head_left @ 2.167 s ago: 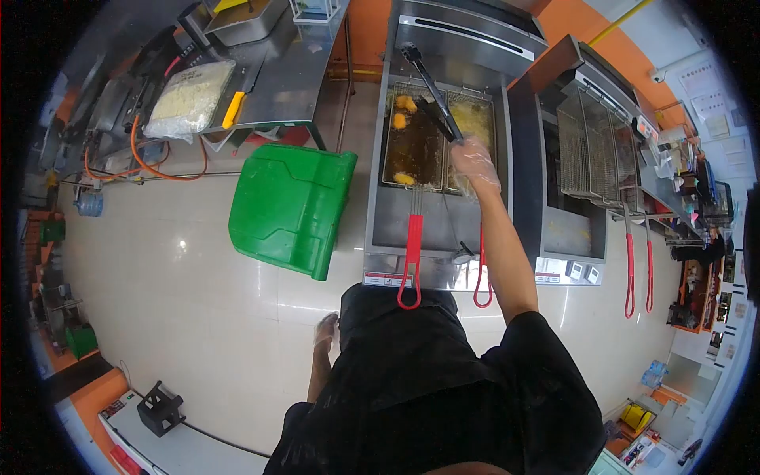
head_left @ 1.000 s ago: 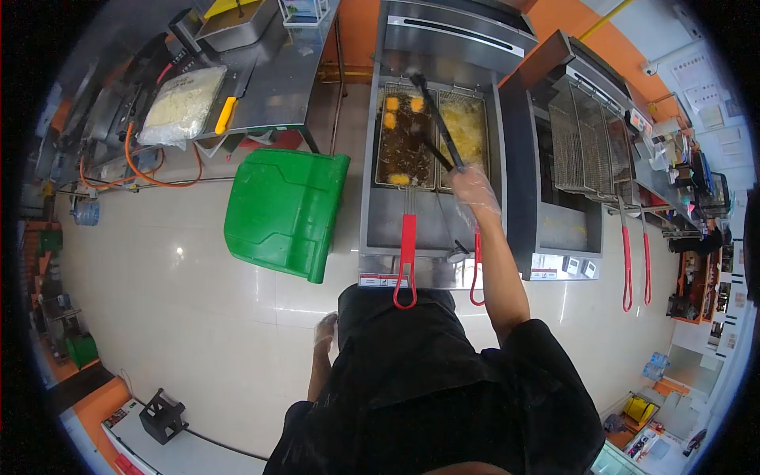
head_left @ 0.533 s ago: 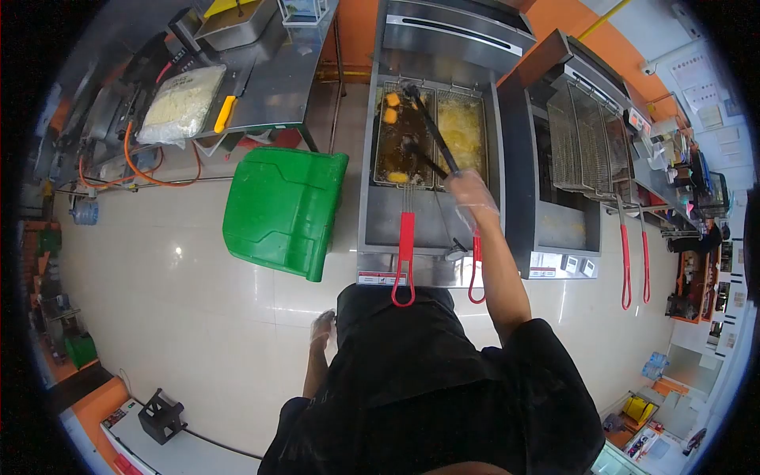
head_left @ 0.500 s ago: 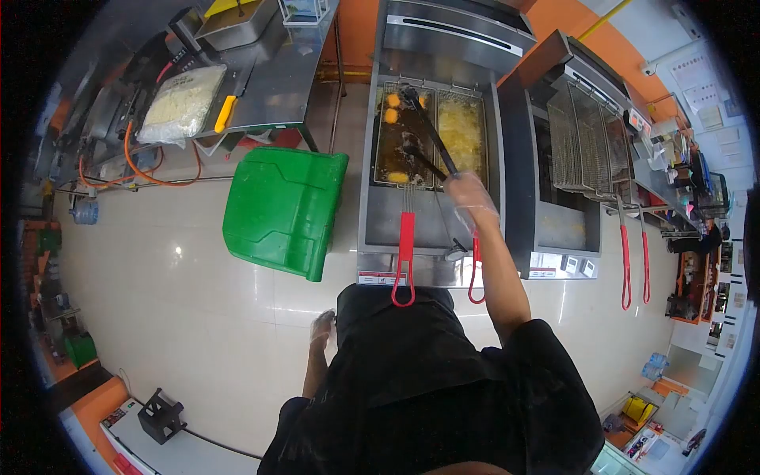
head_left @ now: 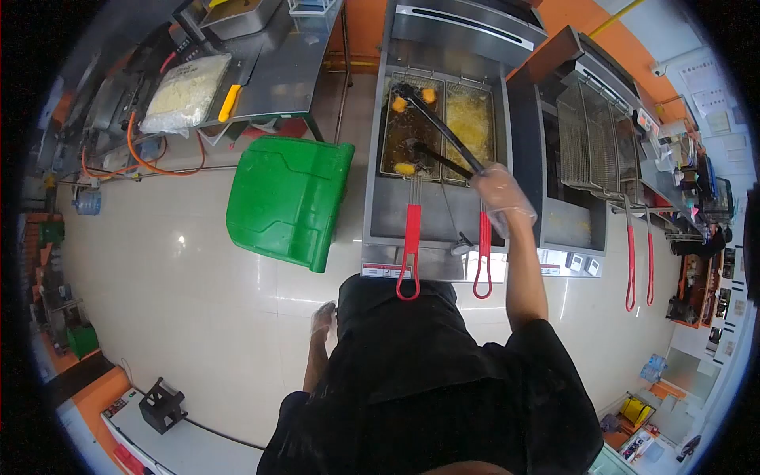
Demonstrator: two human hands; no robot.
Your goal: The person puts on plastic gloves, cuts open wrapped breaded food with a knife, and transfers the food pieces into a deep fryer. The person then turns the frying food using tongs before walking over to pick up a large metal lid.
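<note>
My right hand (head_left: 503, 194), in a clear plastic glove, is closed around black tongs (head_left: 443, 131) over the fryer. The tongs' two arms are spread above the left fryer basket (head_left: 385, 127), one tip near the back, the other near the front. In that basket several golden-orange fried pieces (head_left: 429, 95) float in dark, bubbling oil. The right fryer basket (head_left: 492, 119) holds paler yellow, foaming oil. A red basket handle (head_left: 412, 237) and another red handle (head_left: 484, 253) reach toward me. My left hand (head_left: 323, 318), also gloved, hangs beside my thigh, fingers loosely extended and holding nothing.
A green lidded bin (head_left: 289, 202) stands left of the fryer. Beyond it, a steel table (head_left: 277, 87) carries a bag of pale food (head_left: 186, 93) and a yellow-handled knife (head_left: 229, 103). Wire baskets (head_left: 590, 138) hang in the second fryer on the right.
My right hand has shifted right with the tongs. Fewer golden pieces show at the back of the left basket. The view has moved slightly; my left hand stays at my side.
</note>
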